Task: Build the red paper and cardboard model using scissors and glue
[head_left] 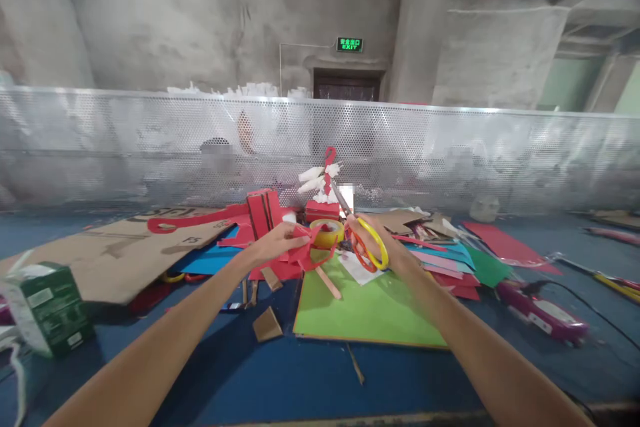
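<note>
My left hand (280,241) has its fingers closed on a crumpled piece of red paper (303,255) that hangs over the far left part of a green board (380,317). Scissors (384,255) with yellow and red handles are in my right hand (367,235), their blades pointing up and away to the left. Between the hands stands a roll of yellow tape (327,233), partly behind the red paper. Just beyond it, a red box (323,210) has white petal-like pieces (313,180) and a red strip above it.
Cardboard (120,253) and a green box (47,307) lie at left. Coloured sheets (445,260), a red sheet (510,247) and a purple corded tool (543,312) lie at right. A perforated metal panel (415,153) runs along the back. Cardboard scraps (267,325) lie near the front.
</note>
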Action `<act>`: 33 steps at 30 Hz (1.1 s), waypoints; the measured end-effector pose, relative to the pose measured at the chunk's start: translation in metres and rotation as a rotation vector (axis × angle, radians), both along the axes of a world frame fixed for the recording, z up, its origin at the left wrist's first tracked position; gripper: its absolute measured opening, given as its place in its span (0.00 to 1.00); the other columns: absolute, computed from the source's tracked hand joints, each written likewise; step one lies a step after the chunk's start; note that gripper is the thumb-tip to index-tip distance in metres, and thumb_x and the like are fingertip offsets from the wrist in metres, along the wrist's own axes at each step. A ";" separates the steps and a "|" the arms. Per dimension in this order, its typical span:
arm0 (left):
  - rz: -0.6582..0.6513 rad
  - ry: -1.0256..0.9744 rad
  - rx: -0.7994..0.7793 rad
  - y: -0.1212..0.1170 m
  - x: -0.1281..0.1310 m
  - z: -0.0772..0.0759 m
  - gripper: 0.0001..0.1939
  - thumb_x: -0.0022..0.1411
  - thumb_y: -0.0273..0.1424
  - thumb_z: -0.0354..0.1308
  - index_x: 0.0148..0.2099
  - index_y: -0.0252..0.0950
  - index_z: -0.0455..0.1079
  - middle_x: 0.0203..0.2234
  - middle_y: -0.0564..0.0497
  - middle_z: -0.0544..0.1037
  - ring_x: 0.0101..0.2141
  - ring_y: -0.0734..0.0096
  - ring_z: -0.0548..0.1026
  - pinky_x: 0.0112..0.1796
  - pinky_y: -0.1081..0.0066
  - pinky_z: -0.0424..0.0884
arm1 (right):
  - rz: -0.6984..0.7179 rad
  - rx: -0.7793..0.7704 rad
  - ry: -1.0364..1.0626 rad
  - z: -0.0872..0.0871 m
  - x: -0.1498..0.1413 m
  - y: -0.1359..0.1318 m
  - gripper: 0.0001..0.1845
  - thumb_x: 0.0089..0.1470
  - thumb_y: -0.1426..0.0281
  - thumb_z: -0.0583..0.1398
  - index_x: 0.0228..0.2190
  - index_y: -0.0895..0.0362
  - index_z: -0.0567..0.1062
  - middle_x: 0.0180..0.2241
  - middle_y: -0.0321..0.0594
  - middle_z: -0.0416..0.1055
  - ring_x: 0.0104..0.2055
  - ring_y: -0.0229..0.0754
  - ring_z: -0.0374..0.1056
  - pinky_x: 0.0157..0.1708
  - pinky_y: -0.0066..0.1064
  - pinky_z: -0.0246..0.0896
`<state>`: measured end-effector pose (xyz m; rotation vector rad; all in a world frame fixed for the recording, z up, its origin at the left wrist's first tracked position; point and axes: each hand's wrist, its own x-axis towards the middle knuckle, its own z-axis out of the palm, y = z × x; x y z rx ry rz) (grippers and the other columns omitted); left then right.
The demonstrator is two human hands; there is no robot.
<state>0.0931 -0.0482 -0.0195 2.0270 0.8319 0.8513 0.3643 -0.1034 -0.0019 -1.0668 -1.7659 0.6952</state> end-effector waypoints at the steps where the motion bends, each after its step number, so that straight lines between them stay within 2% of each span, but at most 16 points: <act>1: -0.049 0.068 0.054 -0.004 0.003 0.002 0.18 0.62 0.44 0.64 0.42 0.33 0.79 0.29 0.49 0.79 0.27 0.73 0.70 0.30 0.72 0.64 | -0.010 0.007 0.000 -0.002 0.003 0.004 0.28 0.62 0.43 0.55 0.27 0.55 0.68 0.13 0.29 0.62 0.11 0.33 0.57 0.11 0.23 0.55; 4: -0.145 0.262 0.227 -0.012 0.010 0.004 0.18 0.64 0.45 0.61 0.47 0.36 0.79 0.38 0.46 0.82 0.33 0.68 0.73 0.34 0.70 0.66 | -0.029 0.023 0.029 -0.008 0.012 0.016 0.29 0.61 0.41 0.54 0.27 0.54 0.65 0.14 0.30 0.64 0.12 0.34 0.60 0.12 0.23 0.56; 7: -0.168 0.404 0.356 -0.013 0.010 0.001 0.19 0.65 0.45 0.60 0.49 0.38 0.79 0.41 0.45 0.82 0.37 0.65 0.75 0.37 0.70 0.66 | -0.057 0.036 0.049 -0.012 0.016 0.023 0.29 0.59 0.40 0.56 0.28 0.54 0.66 0.16 0.31 0.66 0.14 0.34 0.62 0.13 0.23 0.59; 9: -0.157 0.487 0.402 -0.010 0.006 -0.002 0.19 0.66 0.44 0.57 0.46 0.36 0.79 0.38 0.45 0.82 0.35 0.66 0.75 0.36 0.70 0.65 | -0.066 0.049 0.048 -0.014 0.017 0.025 0.29 0.58 0.40 0.57 0.29 0.54 0.67 0.17 0.31 0.67 0.14 0.35 0.63 0.14 0.23 0.59; 11: -0.136 0.560 0.420 -0.006 0.001 -0.004 0.19 0.68 0.45 0.55 0.40 0.35 0.78 0.30 0.47 0.80 0.29 0.69 0.72 0.32 0.71 0.61 | -0.066 0.049 0.045 -0.015 0.018 0.027 0.29 0.58 0.40 0.57 0.30 0.54 0.67 0.18 0.31 0.67 0.14 0.35 0.63 0.13 0.23 0.59; 13: -0.101 0.604 0.430 -0.001 -0.003 -0.006 0.20 0.68 0.45 0.54 0.33 0.34 0.74 0.22 0.51 0.73 0.24 0.71 0.67 0.28 0.70 0.57 | -0.077 0.042 0.040 -0.016 0.018 0.028 0.29 0.57 0.39 0.57 0.31 0.54 0.67 0.18 0.31 0.67 0.13 0.34 0.61 0.11 0.23 0.57; 15: -0.055 0.610 0.439 0.002 -0.008 -0.006 0.22 0.69 0.46 0.53 0.29 0.35 0.70 0.19 0.53 0.69 0.21 0.72 0.64 0.27 0.70 0.54 | -0.100 0.042 0.030 -0.017 0.018 0.029 0.29 0.57 0.39 0.57 0.31 0.54 0.67 0.18 0.30 0.66 0.12 0.33 0.60 0.10 0.23 0.56; 18: -0.023 0.548 0.431 0.006 -0.014 -0.004 0.22 0.68 0.47 0.55 0.28 0.36 0.69 0.20 0.52 0.69 0.22 0.71 0.64 0.27 0.70 0.55 | -0.115 0.042 0.010 -0.018 0.017 0.029 0.29 0.58 0.40 0.57 0.30 0.54 0.66 0.17 0.29 0.65 0.11 0.33 0.60 0.10 0.22 0.56; 22: -0.068 0.460 0.373 0.006 -0.024 0.002 0.20 0.66 0.46 0.57 0.28 0.36 0.70 0.21 0.52 0.69 0.23 0.72 0.64 0.27 0.70 0.56 | -0.105 0.008 0.003 -0.016 0.015 0.025 0.29 0.58 0.39 0.57 0.32 0.53 0.66 0.17 0.29 0.66 0.11 0.35 0.61 0.08 0.23 0.54; 27: -0.156 0.573 0.259 0.003 -0.032 0.011 0.19 0.64 0.42 0.58 0.25 0.36 0.68 0.20 0.53 0.66 0.23 0.73 0.62 0.26 0.71 0.55 | -0.088 -0.001 -0.048 -0.018 0.017 0.028 0.26 0.59 0.43 0.58 0.33 0.54 0.67 0.19 0.32 0.68 0.14 0.34 0.63 0.12 0.22 0.56; 31: -0.133 0.669 0.208 0.002 -0.033 0.015 0.19 0.61 0.43 0.60 0.24 0.36 0.68 0.21 0.53 0.67 0.23 0.72 0.63 0.27 0.71 0.56 | -0.103 0.038 -0.094 -0.027 0.020 0.040 0.24 0.59 0.46 0.59 0.32 0.55 0.68 0.20 0.33 0.70 0.16 0.34 0.64 0.14 0.22 0.56; 33: -0.098 0.704 0.253 0.003 -0.034 0.016 0.20 0.63 0.45 0.57 0.25 0.36 0.68 0.22 0.52 0.69 0.25 0.71 0.65 0.29 0.71 0.57 | -0.132 0.056 -0.099 -0.031 0.020 0.045 0.24 0.58 0.45 0.59 0.32 0.55 0.69 0.21 0.33 0.70 0.15 0.34 0.63 0.14 0.23 0.55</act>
